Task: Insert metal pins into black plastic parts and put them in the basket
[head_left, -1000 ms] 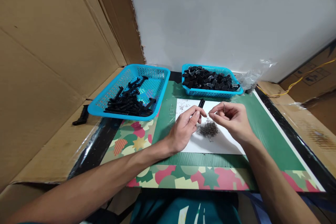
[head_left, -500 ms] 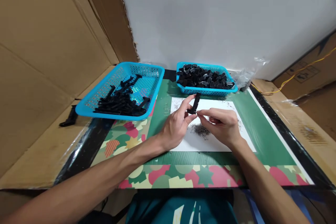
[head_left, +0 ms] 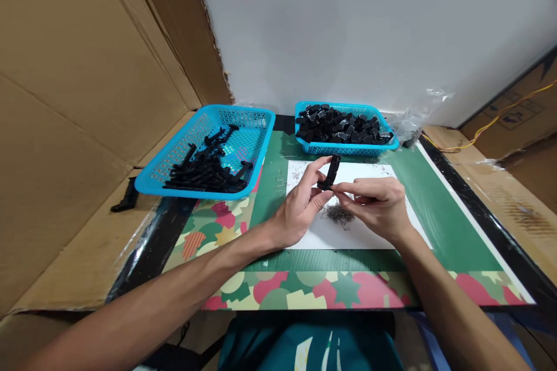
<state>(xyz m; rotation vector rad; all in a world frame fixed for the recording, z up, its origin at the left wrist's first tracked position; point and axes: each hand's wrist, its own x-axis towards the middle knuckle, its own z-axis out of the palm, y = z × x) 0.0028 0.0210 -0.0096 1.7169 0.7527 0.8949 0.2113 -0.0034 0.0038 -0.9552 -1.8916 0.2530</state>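
Observation:
Between the thumb and fingers of my left hand is a black L-shaped plastic part, its long arm tilted upward. My right hand is closed in a pinch against the foot of that part; whatever its fingertips hold is too small to make out. Below the hands, a heap of small thin metal pieces, like tiny springs or wires, lies on a white sheet.
A blue basket at the left holds long black parts. Another blue basket at the back contains short black pieces. A clear plastic bag sits beside it. One black part lies on cardboard at far left.
The view has shifted slightly, so everything sits a little differently in the frame. The black part is tilted a bit more to the right. Both hands keep their grip at its foot.

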